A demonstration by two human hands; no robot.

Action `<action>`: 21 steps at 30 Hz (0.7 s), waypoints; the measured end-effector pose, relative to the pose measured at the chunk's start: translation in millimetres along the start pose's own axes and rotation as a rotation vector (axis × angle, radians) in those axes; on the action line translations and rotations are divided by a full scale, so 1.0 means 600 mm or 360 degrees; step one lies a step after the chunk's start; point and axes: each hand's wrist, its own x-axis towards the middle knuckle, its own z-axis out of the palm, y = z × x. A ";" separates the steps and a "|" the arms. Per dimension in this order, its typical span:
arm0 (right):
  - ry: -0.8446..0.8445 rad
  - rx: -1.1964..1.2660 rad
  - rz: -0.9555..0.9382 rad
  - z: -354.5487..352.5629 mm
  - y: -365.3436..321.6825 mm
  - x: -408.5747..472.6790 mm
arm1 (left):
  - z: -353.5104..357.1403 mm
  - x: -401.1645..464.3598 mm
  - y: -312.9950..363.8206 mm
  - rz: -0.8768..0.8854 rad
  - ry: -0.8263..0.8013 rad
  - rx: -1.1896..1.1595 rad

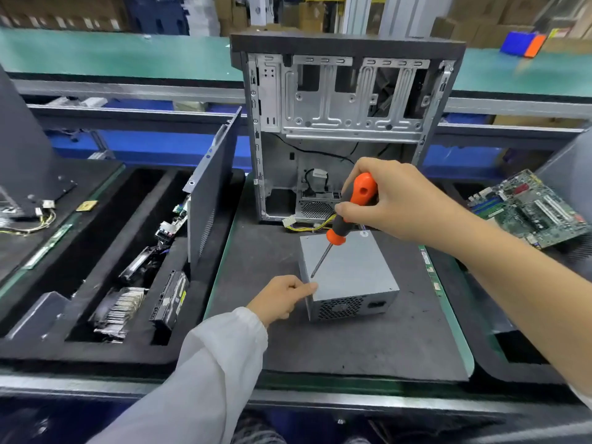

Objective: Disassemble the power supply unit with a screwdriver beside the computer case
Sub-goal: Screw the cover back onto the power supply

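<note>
Two hands worked over the grey power supply unit (350, 274), which sat on a dark mat (336, 344) on the desk, just near of the open computer case (339, 123) standing upright at the far edge of the mat. The right hand (397, 203) was wrapped around the orange and black handle of a screwdriver (344, 219), whose shaft slanted down and to the left so that its tip met the unit's top near the left edge. The left hand (282, 298), coming out of a white sleeve (205, 373), had its fingers curled and pressed against the near left corner of the unit, steadying it rather than gripping anything. Yellow and black wires (315, 225) ran from the far side of the unit toward the foot of the case. A black foam tray (105, 251) to the left held removed parts, including a finned heatsink (120, 309) and a drive (169, 299), with a dark side panel (211, 190) standing at its right edge. A green motherboard (528, 209) lay to the far right.
</note>
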 end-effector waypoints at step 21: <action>-0.0117 -0.0156 -0.0010 0.025 -0.011 -0.012 | 0.012 0.003 -0.016 0.0026 -0.0098 -0.0127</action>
